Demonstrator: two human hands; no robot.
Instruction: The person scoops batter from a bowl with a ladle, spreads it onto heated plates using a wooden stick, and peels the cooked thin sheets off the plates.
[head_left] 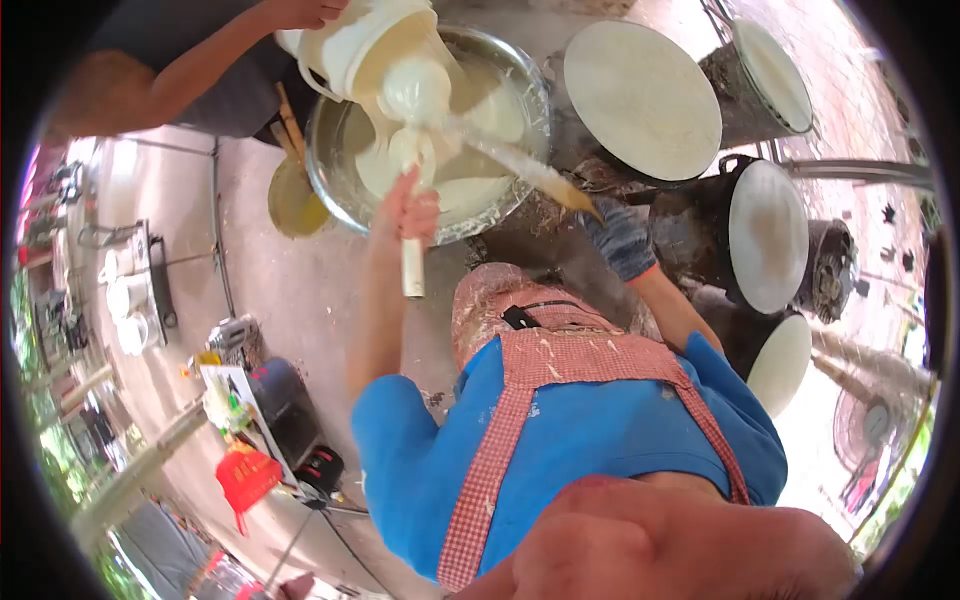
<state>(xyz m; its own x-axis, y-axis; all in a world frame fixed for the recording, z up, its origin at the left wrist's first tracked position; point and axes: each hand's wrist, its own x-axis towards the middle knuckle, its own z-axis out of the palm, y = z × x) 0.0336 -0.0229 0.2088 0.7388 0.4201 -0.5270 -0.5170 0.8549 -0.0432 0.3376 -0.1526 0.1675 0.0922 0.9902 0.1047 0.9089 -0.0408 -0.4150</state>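
Note:
My bare left hand (408,212) is closed around the white handle of a batter-coated tool (413,262). Its coated far end reaches up over a wide metal basin (335,205) of creamy white batter (480,195). Above the basin, a white bucket (365,35) is tipped, and thick batter runs from its mouth around the tool's head. Another person's hand (305,10) is at the bucket's upper left. My right hand (618,240), in a dark grey glove, is at the tan end of a stick (530,172) whose pale coated length slants into the basin.
Right of the basin, large round white surfaces (643,100) top dark drums (690,225), several in all. Left of the basin stands a yellowish container (295,200) with sticks. A small table (250,410) carrying a red cloth (247,478) is at lower left.

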